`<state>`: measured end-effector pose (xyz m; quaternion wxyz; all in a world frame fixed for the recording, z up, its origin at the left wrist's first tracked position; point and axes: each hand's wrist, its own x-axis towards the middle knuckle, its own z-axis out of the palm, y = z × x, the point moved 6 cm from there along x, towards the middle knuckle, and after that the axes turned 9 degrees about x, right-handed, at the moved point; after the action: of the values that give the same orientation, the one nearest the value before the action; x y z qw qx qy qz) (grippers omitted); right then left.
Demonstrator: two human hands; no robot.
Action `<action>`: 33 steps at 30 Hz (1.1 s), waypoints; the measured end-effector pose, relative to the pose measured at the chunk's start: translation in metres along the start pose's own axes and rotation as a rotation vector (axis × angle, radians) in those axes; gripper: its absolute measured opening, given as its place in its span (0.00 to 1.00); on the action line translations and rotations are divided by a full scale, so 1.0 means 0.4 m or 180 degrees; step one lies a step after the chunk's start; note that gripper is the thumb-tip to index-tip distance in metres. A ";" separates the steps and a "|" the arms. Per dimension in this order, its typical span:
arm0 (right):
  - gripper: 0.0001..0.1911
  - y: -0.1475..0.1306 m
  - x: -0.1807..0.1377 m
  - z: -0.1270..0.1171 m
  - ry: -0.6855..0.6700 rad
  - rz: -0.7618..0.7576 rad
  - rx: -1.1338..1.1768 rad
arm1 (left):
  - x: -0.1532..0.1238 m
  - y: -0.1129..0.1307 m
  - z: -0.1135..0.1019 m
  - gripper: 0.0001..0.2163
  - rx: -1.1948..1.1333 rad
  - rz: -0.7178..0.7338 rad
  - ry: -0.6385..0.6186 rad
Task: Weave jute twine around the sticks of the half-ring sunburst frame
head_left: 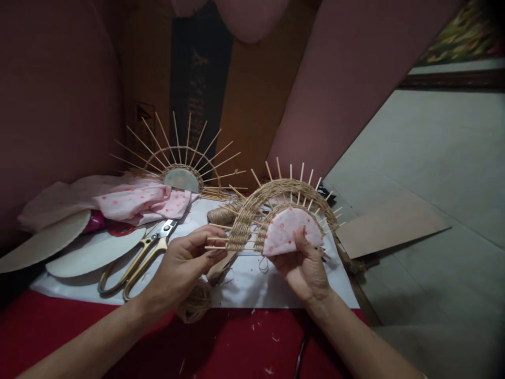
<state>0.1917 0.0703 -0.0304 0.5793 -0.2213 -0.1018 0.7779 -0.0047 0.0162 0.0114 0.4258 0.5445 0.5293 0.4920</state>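
Observation:
My right hand (303,266) is closed on the floral fabric half-disc at the centre of a half-round woven piece (276,202), made of jute twine wound around wooden sticks that fan outward. My left hand (185,260) pinches the piece's lower left edge, where the twine meets the stick ends. A loose bundle of jute twine (196,303) lies under my left wrist. A twine spool (222,213) sits just behind the piece.
A second stick fan (182,167) with a bare half-disc stands behind pink floral cloth (142,201). Gold-handled scissors (142,257) lie on white paper (252,284) beside cut card half-rounds (92,252). Brown cardboard (390,223) rests on the floor at right.

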 end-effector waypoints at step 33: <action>0.11 -0.019 0.032 -0.027 0.0235 -0.0149 0.0099 | 0.026 -0.047 -0.067 0.08 0.0356 -0.0249 -0.0130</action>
<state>0.2003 0.0838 -0.0397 0.6041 -0.2384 -0.0734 0.7569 -0.0346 0.0264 -0.0021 0.4243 0.5563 0.5680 0.4334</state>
